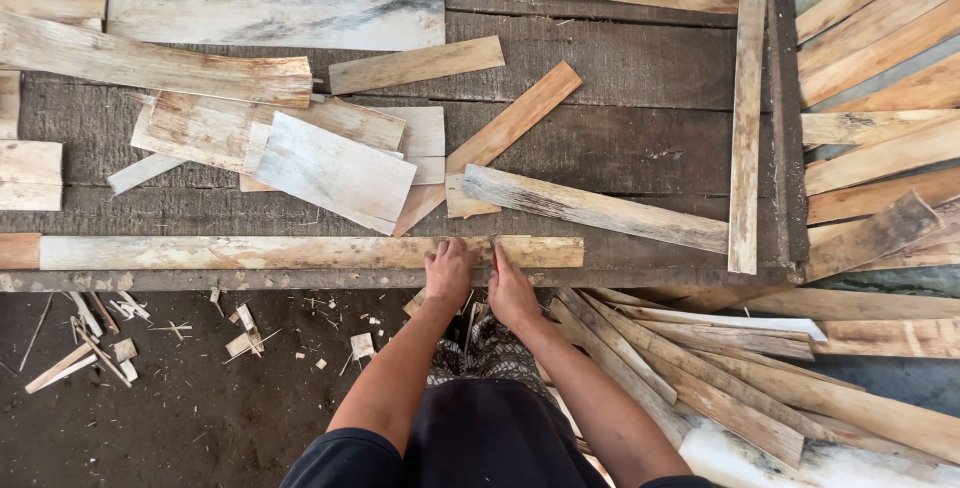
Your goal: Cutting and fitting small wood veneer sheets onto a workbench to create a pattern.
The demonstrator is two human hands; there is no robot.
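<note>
- in the left and centre of the frame, the long pale weathered wooden slat (300, 252) lies flat along the near edge of the dark plank workbench (620, 138); it runs from the left edge to just right of centre, and your hands are on its right end.
- your left hand (449, 270) rests palm down on the slat's near edge, fingers curled over the top; it presses more than it grips.
- your right hand (511, 286) sits just beside it, touching the same edge, fingers bent; you cannot tell whether either hand closes around the wood.
- judging by its look, the slat is thin, dry and stiff, fairly light, rough and splintery rather than slippery; it may flex or split if lifted by one end.
- better to take it nearer the middle, hands spread apart.
- to the right, a heap of tan offcut boards (760, 388) lies near your right arm.
</note>
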